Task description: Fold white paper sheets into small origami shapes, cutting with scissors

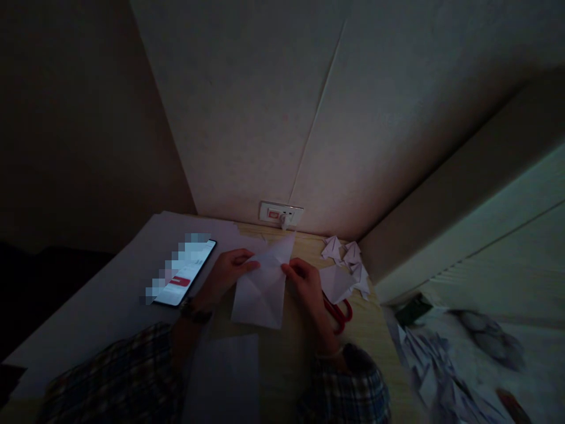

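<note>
While the left hand [227,272] pinches the left edge of a creased paper sheet [260,294] between thumb and fingers, the right hand [306,282] grips the opposite edge likewise. The sheet is positioned over the wooden tabletop [282,365], in front of the wall socket [281,214]. A lit phone [188,280] lies on white paper [119,282] beside the left hand. Red looped handles [348,310] and folded paper pieces [352,253] lie to the right of the right hand.
</note>
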`<action>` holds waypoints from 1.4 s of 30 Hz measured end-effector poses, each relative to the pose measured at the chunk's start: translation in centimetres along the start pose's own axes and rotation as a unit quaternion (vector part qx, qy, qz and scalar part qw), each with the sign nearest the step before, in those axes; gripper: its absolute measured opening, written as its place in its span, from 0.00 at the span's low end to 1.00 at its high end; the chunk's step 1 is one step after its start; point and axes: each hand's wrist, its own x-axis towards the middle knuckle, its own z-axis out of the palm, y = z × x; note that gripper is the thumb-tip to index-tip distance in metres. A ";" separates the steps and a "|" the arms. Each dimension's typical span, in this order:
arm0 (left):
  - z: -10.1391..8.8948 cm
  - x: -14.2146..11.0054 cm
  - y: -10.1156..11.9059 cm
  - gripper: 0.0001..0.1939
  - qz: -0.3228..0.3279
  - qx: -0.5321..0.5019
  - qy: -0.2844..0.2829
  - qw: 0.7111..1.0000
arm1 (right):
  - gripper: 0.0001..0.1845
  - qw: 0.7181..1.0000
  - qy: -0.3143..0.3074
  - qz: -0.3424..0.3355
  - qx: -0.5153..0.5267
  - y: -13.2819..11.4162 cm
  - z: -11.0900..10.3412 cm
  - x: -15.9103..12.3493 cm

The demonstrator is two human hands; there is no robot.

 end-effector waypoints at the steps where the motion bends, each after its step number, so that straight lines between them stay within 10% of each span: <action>1: 0.0 0.1 -0.1 0.17 0.003 0.002 0.000 1.000 | 0.11 1.000 -0.003 0.000 -0.004 0.0 0.0 0.0; 17: -0.3 0.5 -0.6 0.25 -0.013 -0.041 -0.072 0.996 | 0.13 0.997 -0.069 -0.030 -0.022 0.5 0.2 -0.2; 42: -0.3 0.9 -1.6 0.24 0.057 -0.042 -0.019 0.997 | 0.15 0.994 -0.107 -0.022 -0.009 -0.3 0.6 -0.6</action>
